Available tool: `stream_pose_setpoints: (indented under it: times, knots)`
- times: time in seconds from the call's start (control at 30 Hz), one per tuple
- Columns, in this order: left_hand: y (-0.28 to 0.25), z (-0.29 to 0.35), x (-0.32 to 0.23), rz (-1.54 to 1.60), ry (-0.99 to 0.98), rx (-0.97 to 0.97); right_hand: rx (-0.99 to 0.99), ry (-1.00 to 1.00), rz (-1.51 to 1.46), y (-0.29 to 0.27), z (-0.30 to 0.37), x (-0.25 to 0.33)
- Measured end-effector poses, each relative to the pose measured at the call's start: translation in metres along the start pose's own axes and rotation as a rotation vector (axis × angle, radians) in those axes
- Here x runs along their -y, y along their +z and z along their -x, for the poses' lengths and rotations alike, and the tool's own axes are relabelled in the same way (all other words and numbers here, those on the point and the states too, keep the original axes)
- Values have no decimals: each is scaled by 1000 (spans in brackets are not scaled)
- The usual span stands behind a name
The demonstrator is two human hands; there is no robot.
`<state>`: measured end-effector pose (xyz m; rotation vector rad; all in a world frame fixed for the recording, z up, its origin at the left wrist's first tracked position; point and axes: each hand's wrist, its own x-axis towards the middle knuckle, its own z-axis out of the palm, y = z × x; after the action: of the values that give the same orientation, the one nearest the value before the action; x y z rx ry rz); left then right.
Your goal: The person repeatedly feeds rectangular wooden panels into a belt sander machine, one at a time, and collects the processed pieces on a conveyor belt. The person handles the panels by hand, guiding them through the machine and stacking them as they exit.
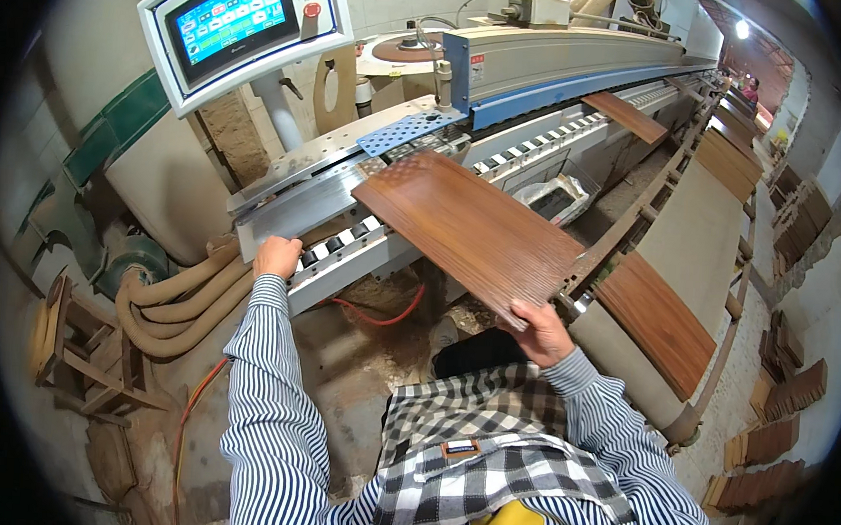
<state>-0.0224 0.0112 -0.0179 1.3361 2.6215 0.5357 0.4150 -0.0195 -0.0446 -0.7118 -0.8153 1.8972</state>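
Note:
A long brown wood-grain board (pixel 470 229) lies slanted across the front of an edge-banding machine (pixel 583 67). Its far end rests at the machine's infeed, beside a perforated blue plate (pixel 410 134). My right hand (pixel 542 334) grips the near right corner, thumb on top and the other fingers mostly hidden beneath. To the left, my left hand (pixel 276 258) is curled over the end of the machine's metal bed (pixel 294 220), next to a row of black rollers (pixel 338 243), apart from the board. Further along the machine sits a second brown board (pixel 626 116).
At right runs a belt conveyor (pixel 684 224) carrying a brown board (pixel 657 322) and more boards farther off. A control panel (pixel 238 25) stands at upper left. Thick hoses (pixel 185 302) and a wooden stool (pixel 93 350) are at left. Stacked boards (pixel 763 437) line the right wall.

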Motion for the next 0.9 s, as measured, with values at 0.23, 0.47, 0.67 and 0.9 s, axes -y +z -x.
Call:
stream_pose_setpoints:
  times: [0.23, 0.47, 0.67, 0.9]
  knots:
    - [-7, 8, -6, 19, -16, 9, 470, 276, 100, 62, -41, -30]
    - [-5, 7, -7, 15, -32, 18, 548, 253, 253, 85, -55, -50]
    - [-5, 9, -10, 5, -15, 23, 518, 124, 333, 77, -60, -59]
    - [-8, 14, -13, 8, -21, 4, 411, 28, 373, 60, -61, -52]
